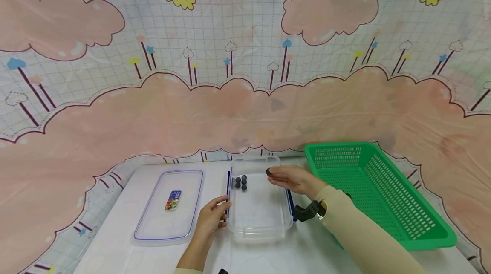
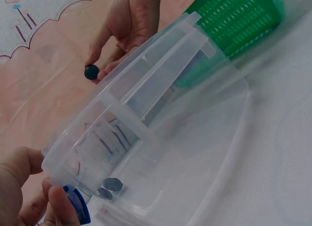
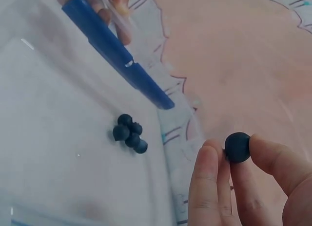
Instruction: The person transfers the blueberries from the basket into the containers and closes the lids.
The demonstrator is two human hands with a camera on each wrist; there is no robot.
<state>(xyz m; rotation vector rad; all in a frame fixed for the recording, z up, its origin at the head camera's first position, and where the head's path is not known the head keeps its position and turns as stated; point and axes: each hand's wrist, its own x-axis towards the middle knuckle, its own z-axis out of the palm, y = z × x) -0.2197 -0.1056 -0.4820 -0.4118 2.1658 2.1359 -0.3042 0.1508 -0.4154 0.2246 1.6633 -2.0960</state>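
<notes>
In the head view a clear plastic container [image 1: 264, 210] with blue side latches stands lidless in front of me. My left hand [image 1: 211, 216] grips its left rim, thumb over the top edge and fingers outside by the blue latch [image 2: 79, 206]. Between thumb and fingertips, my right hand [image 1: 293, 180] pinches one dark blueberry [image 3: 237, 147], held above the far right part of the container. Several more blueberries [image 3: 121, 132] lie clustered on the container floor, near its far left side.
Left of the container lies a clear lid [image 1: 153, 223] with a blue-purple seal and a colourful label [image 1: 173, 200]. A large green basket [image 1: 433, 246] stands at right, partly behind my right sleeve [image 1: 353, 223]. A patterned cloth [image 1: 245, 116] hangs behind the table.
</notes>
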